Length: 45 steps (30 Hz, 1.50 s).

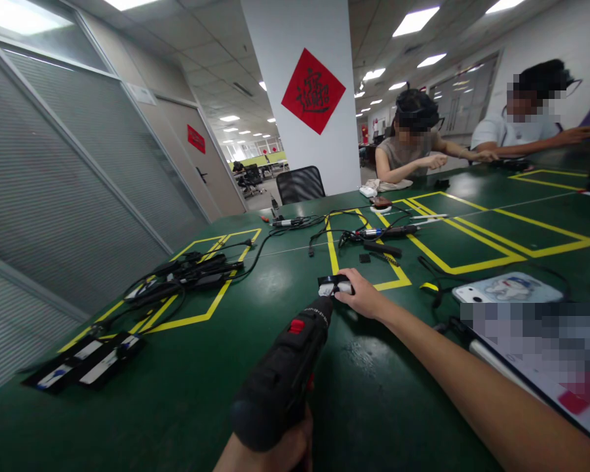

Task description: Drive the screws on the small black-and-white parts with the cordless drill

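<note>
My left hand (292, 442) is wrapped round the handle of a black cordless drill (280, 370) with a red switch on top. The drill points forward, its chuck close to a small black and silver-white object (335, 286). My right hand (361, 295) pinches that object at its right end, just above the green table. Whether the drill tip touches the object cannot be made out. The drill body hides part of my left hand.
Black cables and adapters (196, 272) lie at the left, flat black-and-white pieces (98, 364) nearer. Beyond my hands is a pen-like tool (388, 232) with cables. A phone (509, 288) and a partly blurred device (545, 354) lie right. Two people sit across the green table (177, 393).
</note>
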{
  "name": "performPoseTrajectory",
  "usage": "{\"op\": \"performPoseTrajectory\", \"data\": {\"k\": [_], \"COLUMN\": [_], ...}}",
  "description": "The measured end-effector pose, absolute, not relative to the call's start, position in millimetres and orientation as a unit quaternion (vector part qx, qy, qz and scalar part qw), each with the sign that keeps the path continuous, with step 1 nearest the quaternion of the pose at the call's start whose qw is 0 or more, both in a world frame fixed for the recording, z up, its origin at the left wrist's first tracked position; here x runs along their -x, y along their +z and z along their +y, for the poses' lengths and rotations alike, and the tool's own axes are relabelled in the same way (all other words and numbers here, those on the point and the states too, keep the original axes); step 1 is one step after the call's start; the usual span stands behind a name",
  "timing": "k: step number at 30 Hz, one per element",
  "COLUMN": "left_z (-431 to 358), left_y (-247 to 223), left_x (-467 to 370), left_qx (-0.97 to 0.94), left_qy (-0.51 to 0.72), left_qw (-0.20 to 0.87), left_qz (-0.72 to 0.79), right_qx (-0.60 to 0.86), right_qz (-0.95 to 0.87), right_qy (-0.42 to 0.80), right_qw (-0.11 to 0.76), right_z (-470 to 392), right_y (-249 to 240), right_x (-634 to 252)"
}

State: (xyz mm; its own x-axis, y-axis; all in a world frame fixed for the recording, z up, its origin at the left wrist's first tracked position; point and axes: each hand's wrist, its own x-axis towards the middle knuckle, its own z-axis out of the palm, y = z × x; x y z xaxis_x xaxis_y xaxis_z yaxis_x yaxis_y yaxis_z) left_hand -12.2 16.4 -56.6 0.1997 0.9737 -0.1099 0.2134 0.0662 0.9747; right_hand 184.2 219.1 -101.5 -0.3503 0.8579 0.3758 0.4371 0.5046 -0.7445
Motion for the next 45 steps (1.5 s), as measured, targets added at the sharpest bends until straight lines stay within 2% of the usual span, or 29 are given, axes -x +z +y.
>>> {"op": "performPoseTrajectory", "data": {"k": [14,21,31,45], "left_z": [19.3,18.1,19.0,18.7], "left_y": [-54.4,-52.0,-60.6,-49.2], "left_x": [12.5,9.2,14.7,11.6], "left_qx": [-0.564,-0.557,-0.559,-0.578], "left_qy": [0.354,0.384,0.374,0.365], "left_qw": [0.548,0.532,0.551,0.535], "left_qz": [0.506,0.509,0.494,0.496], "right_qx": [0.419,0.419,0.419,0.427], "right_qz": [-0.776,-0.775,-0.772,-0.771], "right_qy": [0.272,0.269,0.275,0.279], "right_qw": [0.385,0.389,0.390,0.382], "right_z": [218.3,218.8,219.5,217.4], "right_y": [-100.2,-101.2,-102.3,-99.2], "right_x": [-185.0,-184.0,-184.0,-184.3]}}
